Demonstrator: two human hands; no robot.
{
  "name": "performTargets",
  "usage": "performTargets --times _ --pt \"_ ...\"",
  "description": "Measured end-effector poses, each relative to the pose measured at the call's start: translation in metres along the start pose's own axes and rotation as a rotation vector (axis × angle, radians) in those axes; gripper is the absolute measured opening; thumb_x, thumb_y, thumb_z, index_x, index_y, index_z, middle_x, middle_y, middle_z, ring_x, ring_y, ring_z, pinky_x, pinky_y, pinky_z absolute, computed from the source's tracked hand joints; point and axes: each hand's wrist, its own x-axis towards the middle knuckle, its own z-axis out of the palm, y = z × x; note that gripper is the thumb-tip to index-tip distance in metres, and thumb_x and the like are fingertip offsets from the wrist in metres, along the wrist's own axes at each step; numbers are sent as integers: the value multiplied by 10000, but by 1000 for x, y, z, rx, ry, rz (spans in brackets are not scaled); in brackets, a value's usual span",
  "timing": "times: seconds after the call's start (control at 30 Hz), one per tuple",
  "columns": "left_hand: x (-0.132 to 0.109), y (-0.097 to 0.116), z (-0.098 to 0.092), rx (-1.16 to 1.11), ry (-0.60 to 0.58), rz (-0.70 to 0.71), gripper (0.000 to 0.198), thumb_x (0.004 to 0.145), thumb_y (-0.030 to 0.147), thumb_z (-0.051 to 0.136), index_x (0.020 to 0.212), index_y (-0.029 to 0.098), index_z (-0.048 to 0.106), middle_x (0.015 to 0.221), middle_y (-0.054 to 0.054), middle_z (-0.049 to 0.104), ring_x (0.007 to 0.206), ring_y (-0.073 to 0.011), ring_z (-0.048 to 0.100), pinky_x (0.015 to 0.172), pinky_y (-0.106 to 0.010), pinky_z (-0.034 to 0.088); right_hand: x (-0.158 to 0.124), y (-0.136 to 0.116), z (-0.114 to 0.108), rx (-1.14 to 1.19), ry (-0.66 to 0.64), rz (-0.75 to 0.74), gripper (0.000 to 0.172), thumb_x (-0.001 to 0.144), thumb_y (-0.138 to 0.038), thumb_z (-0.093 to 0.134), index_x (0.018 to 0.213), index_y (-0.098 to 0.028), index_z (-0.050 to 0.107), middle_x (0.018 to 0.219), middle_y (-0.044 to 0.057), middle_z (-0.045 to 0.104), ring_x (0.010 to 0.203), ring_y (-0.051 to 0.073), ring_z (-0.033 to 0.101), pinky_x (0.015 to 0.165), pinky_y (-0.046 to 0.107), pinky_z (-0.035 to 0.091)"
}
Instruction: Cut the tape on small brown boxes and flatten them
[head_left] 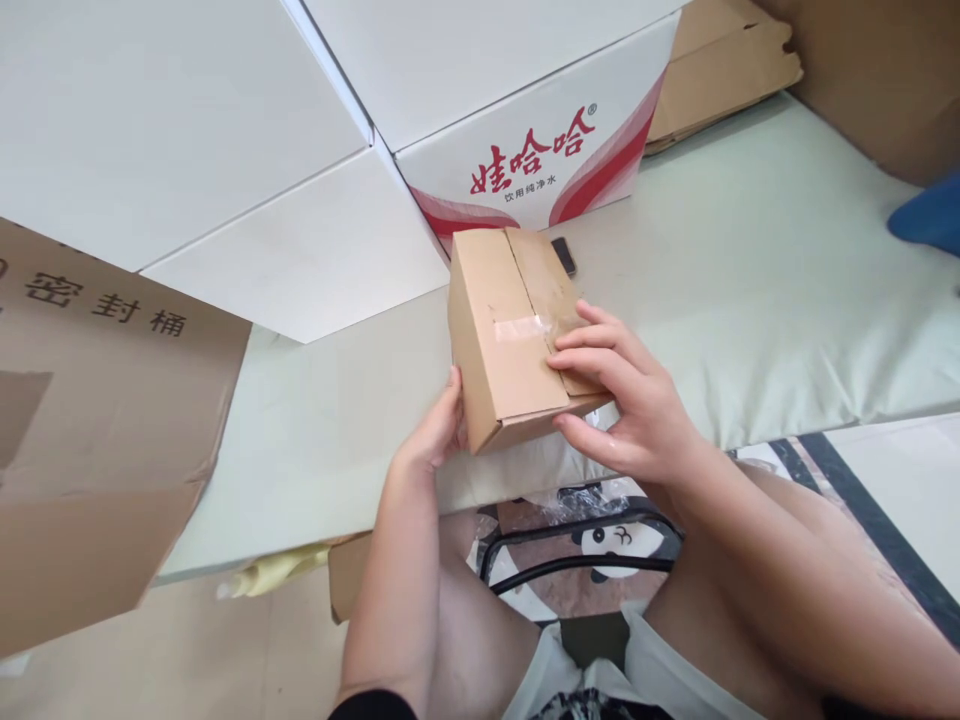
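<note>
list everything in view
small taped cardboard box: 1, brown, centre
rectangular lettered carton: 1, white and red, back centre
plain panels: 3, white, upper left and centre
large lettered cardboard carton: 1, brown, left
cardboard pieces: several, brown, back right
rectangular device: 1, black, behind box
smooth covered surface: 1, pale green, centre
rounded object: 1, blue, right edge
curved tubular frame: 1, black, bottom centre
crumpled bundle: 1, yellow, lower left
left hand: 1, bare, box's left
right hand: 1, bare, box top
</note>
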Motion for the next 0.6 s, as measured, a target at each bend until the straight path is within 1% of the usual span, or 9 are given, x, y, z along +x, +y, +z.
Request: performTargets --times 0.07,0.1,0.17,0.27,0.33,0.4,0.47,0.53,0.6 --pt "-1 2 -7 121 7 -40 556 831 725 641 1012 214 765 833 -97 789 657 -256 721 486 -294 471 1 3 -1 33 -20 -54 332 876 -330 668 1204 -277 671 1142 75 706 1185 299 664 1235 636 371" --pt "-1 4 -10 195 40 -22 517 810 690 686 911 188 763 749 -98 763 598 -237 690 455 -269 420 0 5 -1 43 -42 -70 323 882 -321 673 1202 -276 678 1160 74 711 1195 295 659 1238 625 370" --pt "-2 9 -17 318 188 81 430 779 587 757 750 159 722 659 -94 714 557 -207 648 449 -248 374 -4 8 0 29 -90 -78 310 892 -312 675 1200 -281 699 1257 83 689 1304 311 597 1246 620 353" --pt "-8 19 -21 313 524 419 306 794 476 742 774 177 682 770 -71 723 690 -190 668 543 -250 443 -9 11 5 -16 -99 -44 331 895 -321 668 1221 -306 723 1334 96 630 1391 343 514 1218 641 369" --pt "-16 25 -19 240 635 738 267 820 465 719 893 210 685 909 -58 733 878 -206 697 685 -285 525 -10 12 9 4 -87 -52 411 887 -323 674 1298 -310 686 1294 101 641 1367 348 535 1182 634 415" --pt "-25 29 -15 224 588 1032 283 852 487 708 999 245 702 1049 -62 732 1064 -242 686 865 -370 562 -10 10 13 70 -125 -96 504 895 -311 667 1394 -296 603 1274 98 676 1359 339 561 1168 609 445" --pt "-34 31 -8 342 427 1170 289 891 510 679 1048 272 727 1181 -68 718 1199 -276 645 1031 -457 523 -9 6 15 134 -199 -131 528 919 -300 638 1438 -282 542 1338 100 683 1404 329 546 1186 596 437" --pt "-40 31 -2 550 290 1177 293 906 508 666 1074 283 750 1287 -78 696 1331 -315 573 1161 -526 434 -9 2 15 166 -244 -121 480 949 -317 597 1423 -273 541 1442 109 640 1464 326 496 1196 589 430" --pt "-41 30 1 725 229 1128 313 898 498 672 1103 279 759 1352 -89 675 1437 -345 482 1232 -573 344 -9 1 12 144 -185 -44 386 975 -333 548 1353 -270 588 1469 111 625 1454 320 509 1170 565 459"
